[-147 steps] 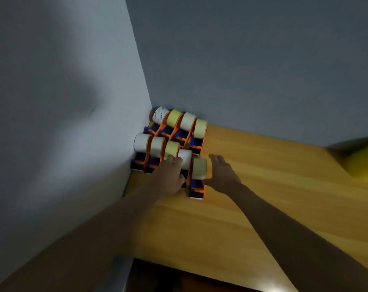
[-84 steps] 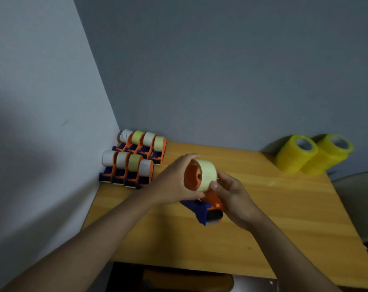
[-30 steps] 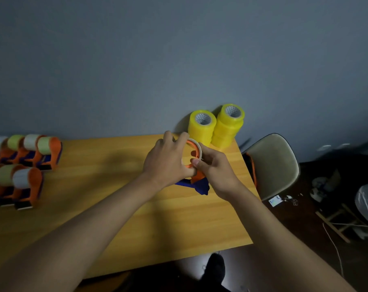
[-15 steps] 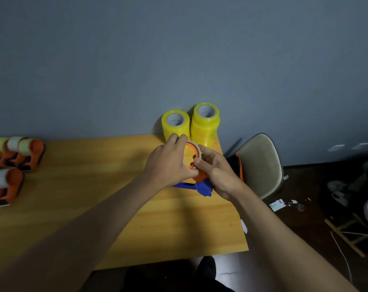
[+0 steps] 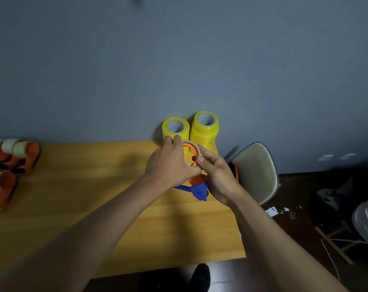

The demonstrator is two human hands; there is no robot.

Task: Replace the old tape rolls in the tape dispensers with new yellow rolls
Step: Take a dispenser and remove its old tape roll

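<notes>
- The tape dispenser (image 5: 196,182), orange with a blue handle, is held above the wooden table (image 5: 94,197) between both hands, its handle pointing down below the fingers.
- A pale, nearly used-up old tape roll (image 5: 194,146) sits on the dispenser's orange hub, arching just above the fingertips of both hands.
- The left hand (image 5: 170,165) grasps the dispenser from the left, fingers curled over the top of the roll and hub.
- The right hand (image 5: 217,173) clasps the dispenser from the right, its thumb and forefinger pinching the roll's rim.
- Just beyond the fingertips, two stacks of new yellow rolls (image 5: 204,129) stand side by side against the grey wall (image 5: 178,60) at the table's far edge.
- Far to the left of the left hand, more dispensers (image 5: 16,157) with pale rolls stand in rows near the table's left end.
- To the right of the right hand, a beige chair (image 5: 259,171) stands by the table's corner.
</notes>
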